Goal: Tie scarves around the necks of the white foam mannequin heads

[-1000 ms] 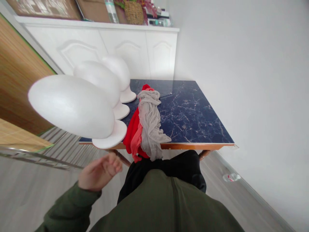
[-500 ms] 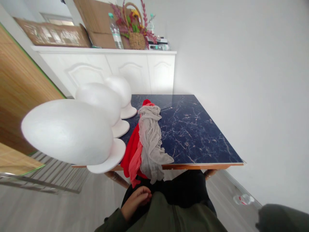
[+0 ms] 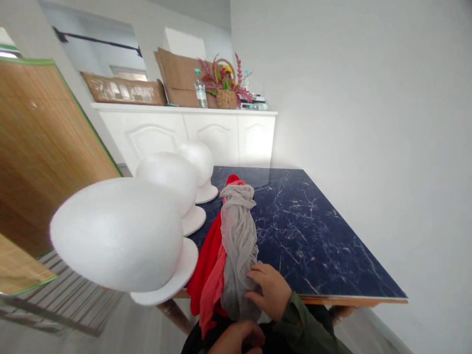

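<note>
A grey scarf [image 3: 239,231] lies lengthwise on a dark blue marbled table [image 3: 313,236], its end hanging over the near edge. Under it lie a red scarf [image 3: 208,250] and a coral one [image 3: 214,290]. My right hand [image 3: 271,290] rests on the grey scarf's near end, fingers pressed into the cloth. My left hand [image 3: 236,340] is low at the frame's bottom, below the hanging scarf ends, fingers curled and partly cut off. Three white foam heads [image 3: 118,236] [image 3: 167,179] [image 3: 197,157] stand in a row along the table's left side.
A white cabinet [image 3: 184,132] stands behind the table, carrying a flower basket [image 3: 225,96], a water bottle [image 3: 200,91] and cardboard. A wooden panel [image 3: 40,157] leans at the left. A white wall runs along the table's right.
My right hand has come up from the lower right onto the grey scarf. My left hand has dropped lower toward my lap. The view has tilted upward.
</note>
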Available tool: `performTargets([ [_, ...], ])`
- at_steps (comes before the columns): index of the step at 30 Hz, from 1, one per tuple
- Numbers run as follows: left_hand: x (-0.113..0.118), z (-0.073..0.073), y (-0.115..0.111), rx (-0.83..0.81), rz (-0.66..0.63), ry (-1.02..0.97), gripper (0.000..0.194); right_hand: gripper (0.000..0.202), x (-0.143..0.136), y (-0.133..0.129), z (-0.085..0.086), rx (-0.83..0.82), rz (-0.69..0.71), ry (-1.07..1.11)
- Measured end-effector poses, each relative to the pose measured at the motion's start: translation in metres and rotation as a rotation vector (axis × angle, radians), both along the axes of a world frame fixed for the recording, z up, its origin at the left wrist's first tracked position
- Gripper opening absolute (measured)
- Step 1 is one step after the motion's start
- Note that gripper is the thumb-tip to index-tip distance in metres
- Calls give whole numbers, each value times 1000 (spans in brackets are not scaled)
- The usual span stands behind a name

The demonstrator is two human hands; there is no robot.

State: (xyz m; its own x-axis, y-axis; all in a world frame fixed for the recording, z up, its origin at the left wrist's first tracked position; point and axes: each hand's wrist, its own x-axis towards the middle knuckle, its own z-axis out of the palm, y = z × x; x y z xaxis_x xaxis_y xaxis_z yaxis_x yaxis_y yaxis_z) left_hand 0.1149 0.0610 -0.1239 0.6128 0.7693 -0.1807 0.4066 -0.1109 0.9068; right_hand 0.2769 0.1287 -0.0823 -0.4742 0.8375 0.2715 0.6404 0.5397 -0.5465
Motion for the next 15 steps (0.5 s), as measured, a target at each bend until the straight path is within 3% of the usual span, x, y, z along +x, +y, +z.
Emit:
performTargets([
  [1, -4, 11, 4, 16, -17, -3, 28, 22, 1, 3, -4, -14, -39, 26],
  [3, -12, 36, 11, 84, -9, -5, 25, 23, 15, 10, -8, -30, -176, 120],
  [7, -21, 71, 29, 362, 205, 105, 24, 28, 77, 35, 0, -13, -677, 448],
  [9, -21, 74, 43, 507, 312, 193, 27, 32, 113, 50, 4, -36, -915, 685],
  [11, -17, 68, 57, 633, 393, 263, 31, 32, 142, 63, 7, -80, -1064, 940],
  [13, -12, 59, 67, 710, 455, 334, 38, 30, 161, 71, 8, -116, -1106, 1102],
  [15, -7, 49, 74, 740, 507, 423, 48, 28, 165, 72, 8, -123, -1035, 1049],
])
